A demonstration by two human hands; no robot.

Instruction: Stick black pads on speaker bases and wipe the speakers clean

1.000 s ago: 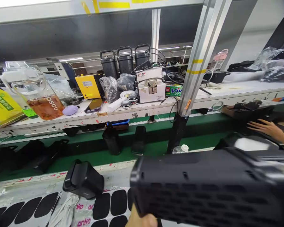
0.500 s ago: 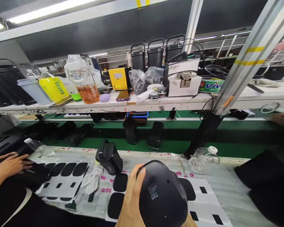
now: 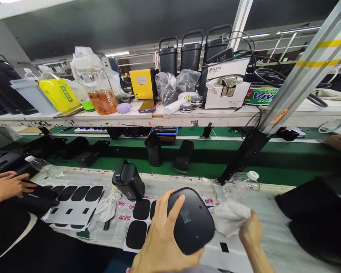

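A: Identify the items at the left of the shelf [image 3: 125, 121].
B: A yellow pouch [image 3: 58, 93] stands between a pale blue bin [image 3: 34, 98] and a clear jug [image 3: 100, 96] containing amber liquid.
A: Centre and right?
B: A yellow box [image 3: 141, 84] stands behind a phone [image 3: 147, 105]. A white box [image 3: 226, 99] marked DELMA stands beside a green container [image 3: 260, 95]. A metal post [image 3: 299, 85] carries yellow tape [image 3: 318, 63].

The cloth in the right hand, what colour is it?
The cloth is whitish, seen best in the head view.
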